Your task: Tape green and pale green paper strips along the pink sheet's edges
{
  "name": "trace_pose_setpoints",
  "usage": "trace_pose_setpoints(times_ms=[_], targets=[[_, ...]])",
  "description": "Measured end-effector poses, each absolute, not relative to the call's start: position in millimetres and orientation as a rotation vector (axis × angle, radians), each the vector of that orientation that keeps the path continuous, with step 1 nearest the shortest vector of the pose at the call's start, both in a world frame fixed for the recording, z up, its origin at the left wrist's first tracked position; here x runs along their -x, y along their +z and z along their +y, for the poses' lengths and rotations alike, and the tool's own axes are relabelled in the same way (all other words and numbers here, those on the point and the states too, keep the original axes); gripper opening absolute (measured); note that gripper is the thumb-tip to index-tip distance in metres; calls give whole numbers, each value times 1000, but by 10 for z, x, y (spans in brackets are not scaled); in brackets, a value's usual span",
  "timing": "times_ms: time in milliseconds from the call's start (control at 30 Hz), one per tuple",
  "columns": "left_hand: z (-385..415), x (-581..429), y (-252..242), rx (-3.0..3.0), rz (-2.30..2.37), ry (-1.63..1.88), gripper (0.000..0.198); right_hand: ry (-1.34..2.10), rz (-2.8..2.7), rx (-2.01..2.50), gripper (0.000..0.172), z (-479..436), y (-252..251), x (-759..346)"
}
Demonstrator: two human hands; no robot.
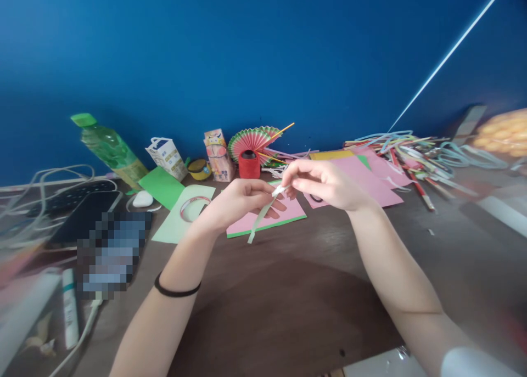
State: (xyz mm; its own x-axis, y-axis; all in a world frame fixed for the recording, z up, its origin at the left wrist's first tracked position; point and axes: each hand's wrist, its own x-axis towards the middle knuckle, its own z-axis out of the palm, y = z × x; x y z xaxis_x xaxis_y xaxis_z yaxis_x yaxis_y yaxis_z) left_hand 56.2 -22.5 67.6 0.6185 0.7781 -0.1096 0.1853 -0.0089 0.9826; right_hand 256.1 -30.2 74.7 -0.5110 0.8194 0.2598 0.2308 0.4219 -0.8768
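Over the desk, in front of me, a pale green paper strip (261, 221) hangs down with its upper end bunched into a small whitish fold. My right hand (329, 186) pinches that folded end between thumb and fingertips. From the other side, my left hand (242, 200) grips the strip just below the fold, its lower fingers stretched out behind it. Under the hands lie pink sheets with a green edge (284, 217). Close to my left wrist, a roll of tape (193, 208) rests on a light green sheet (168, 230).
Along the blue wall stand a tilted green bottle (111, 149), a small carton (167, 156), a pink box (220, 155), a red roll (249, 164) and a paper fan (251, 138). Pens and strips (411, 152) pile up at right. A phone (117, 251), cables and a marker (69, 308) lie left.
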Motion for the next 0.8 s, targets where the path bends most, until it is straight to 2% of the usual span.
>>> trace_pose_setpoints(times_ms=[433,800], targets=[[-304,-544,770,-1689,769,505,22,1276,-1903,785,9,-311,733,-2545],[-336,-540,791,-1695,746,543,16,1279,-1884,762,6,-312,709,-2562]])
